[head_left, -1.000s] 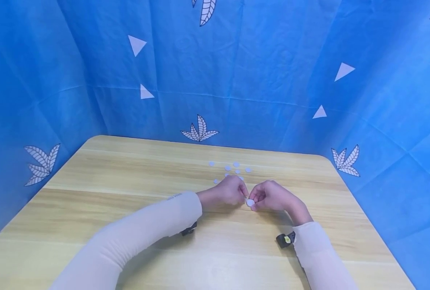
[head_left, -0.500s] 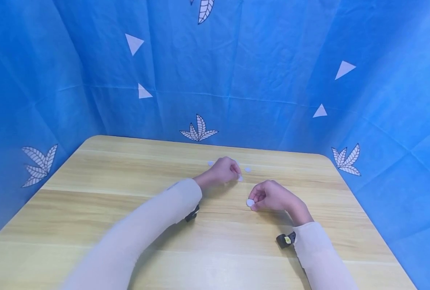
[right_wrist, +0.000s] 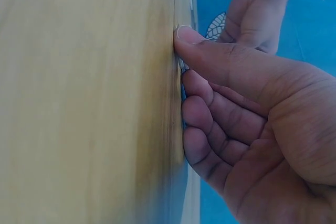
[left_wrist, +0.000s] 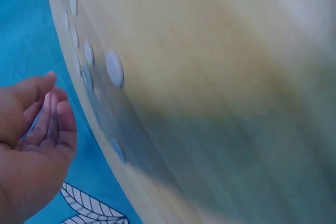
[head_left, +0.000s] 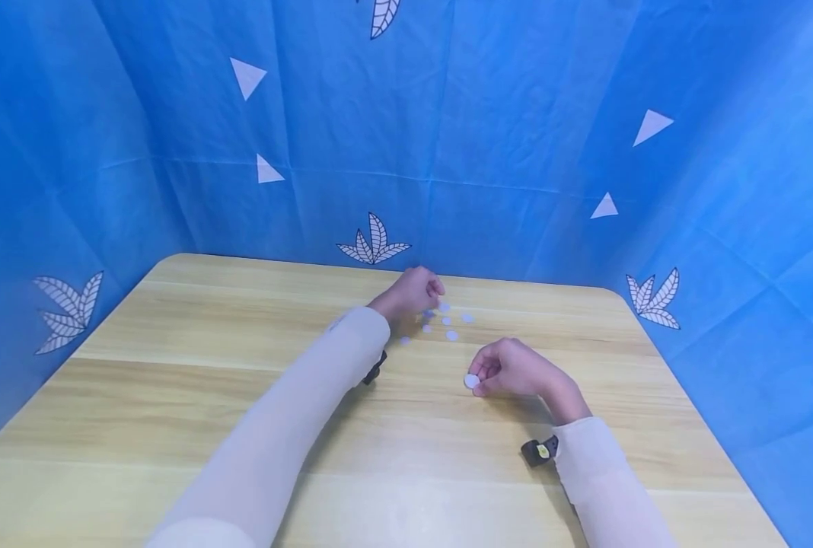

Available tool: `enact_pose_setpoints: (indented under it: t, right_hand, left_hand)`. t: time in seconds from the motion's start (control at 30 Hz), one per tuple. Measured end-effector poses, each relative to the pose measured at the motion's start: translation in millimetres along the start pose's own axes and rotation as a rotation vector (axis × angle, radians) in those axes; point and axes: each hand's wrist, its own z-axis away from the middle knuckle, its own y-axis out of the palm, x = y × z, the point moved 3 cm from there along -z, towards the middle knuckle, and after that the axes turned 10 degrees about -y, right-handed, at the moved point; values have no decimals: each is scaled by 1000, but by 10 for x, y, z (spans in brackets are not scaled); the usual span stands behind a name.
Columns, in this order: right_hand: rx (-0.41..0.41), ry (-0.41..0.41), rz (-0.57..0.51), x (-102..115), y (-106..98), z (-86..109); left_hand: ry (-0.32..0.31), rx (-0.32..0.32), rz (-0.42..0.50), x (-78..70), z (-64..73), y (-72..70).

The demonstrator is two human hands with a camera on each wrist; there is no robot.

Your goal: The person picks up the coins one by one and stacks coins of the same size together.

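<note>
In the head view my right hand [head_left: 512, 369] pinches a small white round disc [head_left: 471, 380] between thumb and fingertips, low over the table. The right wrist view shows this hand [right_wrist: 262, 114] from the palm side, where the disc is mostly hidden. Farther back, my left hand [head_left: 413, 291] hovers over a scatter of similar white discs [head_left: 452, 336]. Its fingers [left_wrist: 67, 124] are loosely bent, with nothing between them and the thumb in the left wrist view. Several discs [left_wrist: 115, 68] lie flat and apart from each other beside that hand.
A light wood-grain table [head_left: 173, 396] with rounded far corners carries everything. Blue cloth [head_left: 516, 152] with white triangles and leaf prints rises along its back and sides. Both wrists wear dark straps with small cameras [head_left: 537, 453].
From beside the right hand, my left hand has moved back and slightly left, over the scattered discs toward the table's far edge. The right hand keeps its disc in nearly the same place.
</note>
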Motion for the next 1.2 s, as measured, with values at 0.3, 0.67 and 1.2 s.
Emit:
enact_pose_setpoints:
  t: [0.3, 0.67, 1.2]
  right_hand:
    - [-4, 19, -27, 9, 33, 1]
    - [-5, 10, -46, 16, 13, 26]
    - [-5, 10, -11, 23, -4, -11]
  left_hand:
    - [-10, 73, 31, 84, -178, 32]
    - [-90, 161, 31, 50, -261, 83]
    - [-163, 191, -14, 130, -308, 103]
